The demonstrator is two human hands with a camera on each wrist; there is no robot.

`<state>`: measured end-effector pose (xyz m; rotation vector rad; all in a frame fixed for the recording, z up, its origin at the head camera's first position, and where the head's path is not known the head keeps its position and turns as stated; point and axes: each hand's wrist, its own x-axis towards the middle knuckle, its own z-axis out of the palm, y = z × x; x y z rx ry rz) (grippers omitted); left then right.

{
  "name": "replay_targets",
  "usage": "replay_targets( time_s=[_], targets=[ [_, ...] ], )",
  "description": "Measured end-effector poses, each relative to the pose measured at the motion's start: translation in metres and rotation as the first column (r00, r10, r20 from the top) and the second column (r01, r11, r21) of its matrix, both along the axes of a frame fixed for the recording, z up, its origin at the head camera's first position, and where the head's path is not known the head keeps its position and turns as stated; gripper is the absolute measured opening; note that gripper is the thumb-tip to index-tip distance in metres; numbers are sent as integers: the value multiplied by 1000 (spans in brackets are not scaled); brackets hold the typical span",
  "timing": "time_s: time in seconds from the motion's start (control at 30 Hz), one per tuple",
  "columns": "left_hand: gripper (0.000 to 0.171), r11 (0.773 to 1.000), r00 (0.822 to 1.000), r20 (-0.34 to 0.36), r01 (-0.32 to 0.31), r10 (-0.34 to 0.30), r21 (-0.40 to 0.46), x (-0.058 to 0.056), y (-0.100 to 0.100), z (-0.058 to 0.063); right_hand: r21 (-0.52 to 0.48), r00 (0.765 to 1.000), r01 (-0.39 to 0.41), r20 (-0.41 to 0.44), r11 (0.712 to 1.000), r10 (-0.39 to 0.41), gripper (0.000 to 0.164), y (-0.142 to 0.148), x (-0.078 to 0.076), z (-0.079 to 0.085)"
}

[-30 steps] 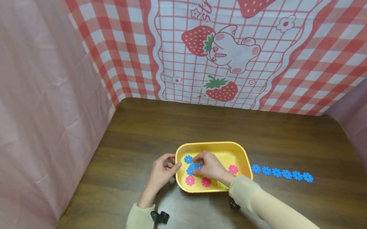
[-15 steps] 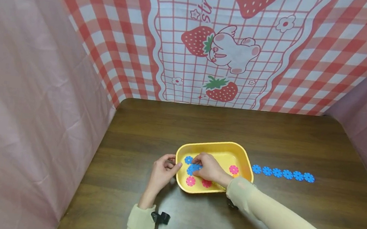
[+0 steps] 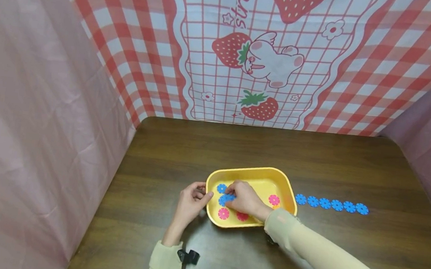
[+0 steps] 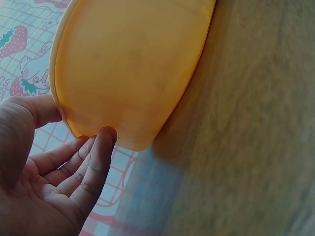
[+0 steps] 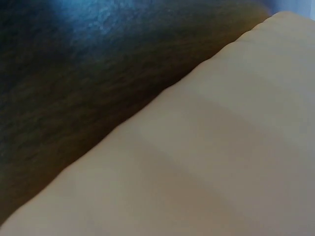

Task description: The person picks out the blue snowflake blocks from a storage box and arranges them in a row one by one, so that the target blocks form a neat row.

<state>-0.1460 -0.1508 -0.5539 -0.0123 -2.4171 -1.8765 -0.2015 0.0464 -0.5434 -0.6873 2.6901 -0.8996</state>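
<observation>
A yellow plastic tray (image 3: 247,228) sits on the table with flower-shaped interlocking discs inside. My left hand (image 3: 190,203) grips its left end, thumb over the rim and fingers against the outer wall; the left wrist view shows these fingers (image 4: 101,152) on the wall. Inside the tray, my right hand (image 3: 247,198) pinches at a blue flower-shaped disc (image 3: 230,197), its thumb and forefinger on either side. Another blue disc (image 3: 223,200) lies right below it, and one more blue disc (image 3: 221,188) is by the left wall. The right wrist view shows only a pale, blurred surface and dark table.
Pink discs (image 3: 224,214) lie at the tray's front, and another pink disc (image 3: 274,200) lies near its right wall. On the table (image 3: 142,227), several blue discs (image 3: 325,203) form a straight row rightward from the tray. A checked strawberry cloth (image 3: 261,69) hangs behind.
My right forearm has shifted slightly left, its hand staying over the blue discs, and the sleeve now covers the yellow-green disc at the tray's front. The left hand keeps its grip.
</observation>
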Motion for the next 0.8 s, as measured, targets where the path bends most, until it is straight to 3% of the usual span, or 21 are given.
replay_targets(
  time_s=[0.53, 0.8],
  targets=[
    [32, 1000, 1000, -13, -4, 4, -8, 0, 1, 0, 23, 999, 22, 37, 999, -23, 33, -4, 1, 4],
    [29, 1000, 1000, -18, 24, -24, -13, 14, 5, 41, -3, 997, 46, 57, 999, -46, 32, -3, 2, 6]
  ],
)
